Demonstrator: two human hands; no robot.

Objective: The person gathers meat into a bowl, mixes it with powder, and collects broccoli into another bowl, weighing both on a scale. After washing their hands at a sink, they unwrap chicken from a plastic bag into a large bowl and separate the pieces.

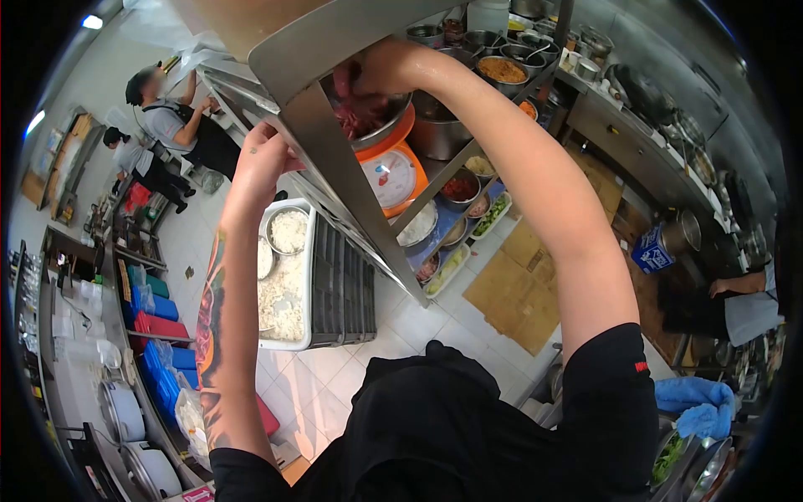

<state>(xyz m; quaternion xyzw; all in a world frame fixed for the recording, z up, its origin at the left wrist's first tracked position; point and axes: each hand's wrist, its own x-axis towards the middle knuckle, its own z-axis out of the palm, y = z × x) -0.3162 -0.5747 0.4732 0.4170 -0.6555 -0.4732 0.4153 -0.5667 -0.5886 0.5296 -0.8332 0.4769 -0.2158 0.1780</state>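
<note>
My right hand (385, 69) reaches past the steel shelf post (322, 138) to a metal bowl (386, 127). Its fingers are closed on red strips that look like raw meat (358, 115), and more strips lie in the bowl. Beneath the bowl stands an orange kitchen scale (405, 159) with a round white dial. On the other side of the post, my left hand (266, 159) is raised with its fingers pinched together near the steel edge. What it holds, if anything, is hidden. Clear plastic (171, 25) hangs at the upper left.
Below my left hand, a white tray (310, 276) of rice and bowls tops stacked black crates (343, 293). Pots and food containers (502, 71) crowd the shelf right. Cardboard (514, 293) covers some floor. Two people (180, 125) work far left; another person's arm (740, 284) shows right.
</note>
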